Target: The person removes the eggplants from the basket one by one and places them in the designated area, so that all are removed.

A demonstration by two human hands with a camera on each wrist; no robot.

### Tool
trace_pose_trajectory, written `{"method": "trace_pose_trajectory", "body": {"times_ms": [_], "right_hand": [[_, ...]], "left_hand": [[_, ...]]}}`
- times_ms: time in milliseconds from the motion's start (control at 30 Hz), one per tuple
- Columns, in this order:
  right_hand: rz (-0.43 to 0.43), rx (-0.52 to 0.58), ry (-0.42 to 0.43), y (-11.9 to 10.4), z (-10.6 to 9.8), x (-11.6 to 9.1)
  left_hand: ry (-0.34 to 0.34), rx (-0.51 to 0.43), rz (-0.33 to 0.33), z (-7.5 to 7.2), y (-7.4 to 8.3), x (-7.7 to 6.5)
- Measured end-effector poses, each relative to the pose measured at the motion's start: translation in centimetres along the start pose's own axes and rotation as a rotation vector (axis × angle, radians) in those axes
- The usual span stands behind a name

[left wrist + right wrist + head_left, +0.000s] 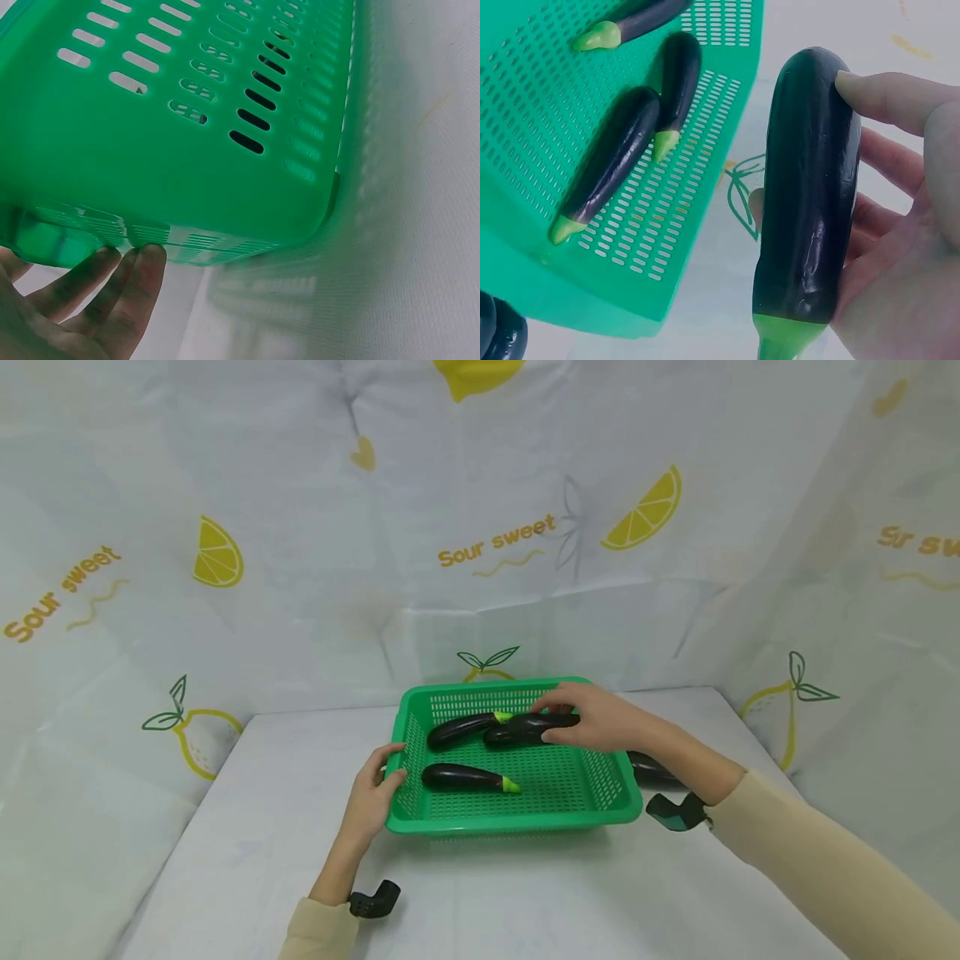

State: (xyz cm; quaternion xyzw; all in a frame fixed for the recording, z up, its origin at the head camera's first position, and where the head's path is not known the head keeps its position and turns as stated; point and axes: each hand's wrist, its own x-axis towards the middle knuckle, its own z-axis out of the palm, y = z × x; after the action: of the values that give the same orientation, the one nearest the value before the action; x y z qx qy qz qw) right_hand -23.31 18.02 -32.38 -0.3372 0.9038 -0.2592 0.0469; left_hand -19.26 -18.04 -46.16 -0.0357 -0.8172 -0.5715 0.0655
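Observation:
A dark purple eggplant (806, 187) with a green stem end is in my right hand (600, 718), its thumb and fingers around the sides. In the head view this hand is over the back right part of a green plastic basket (517, 820). My left hand (365, 797) grips the basket's left rim with thumb and fingers; in the left wrist view its fingertips (146, 262) meet the green wall. Inside the basket lie three eggplants: one at the front (461, 777), one at the back left (459, 731), and another (498, 737) partly behind the held one.
More eggplants (651, 770) lie on the white cloth outside the basket's right side, partly hidden by my right forearm. A lemon-print cloth (487, 610) hangs behind and at both sides. Each wrist carries a small black camera mount (375, 900).

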Motion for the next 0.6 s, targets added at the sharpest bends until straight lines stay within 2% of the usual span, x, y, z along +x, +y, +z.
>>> {"method": "trace_pose_trajectory", "body": {"times_ms": [333,600], "right_hand": [[0.017,0.038,0.069,0.9,-0.3,-2.6],[0.002,0.028,0.099,2.1,-0.1,-4.5]], "left_hand": [[-0.009,-0.006,-0.012,-0.1,-0.1,0.0],[-0.008,-0.016,0.010,-0.1,-0.2,0.1]]}}
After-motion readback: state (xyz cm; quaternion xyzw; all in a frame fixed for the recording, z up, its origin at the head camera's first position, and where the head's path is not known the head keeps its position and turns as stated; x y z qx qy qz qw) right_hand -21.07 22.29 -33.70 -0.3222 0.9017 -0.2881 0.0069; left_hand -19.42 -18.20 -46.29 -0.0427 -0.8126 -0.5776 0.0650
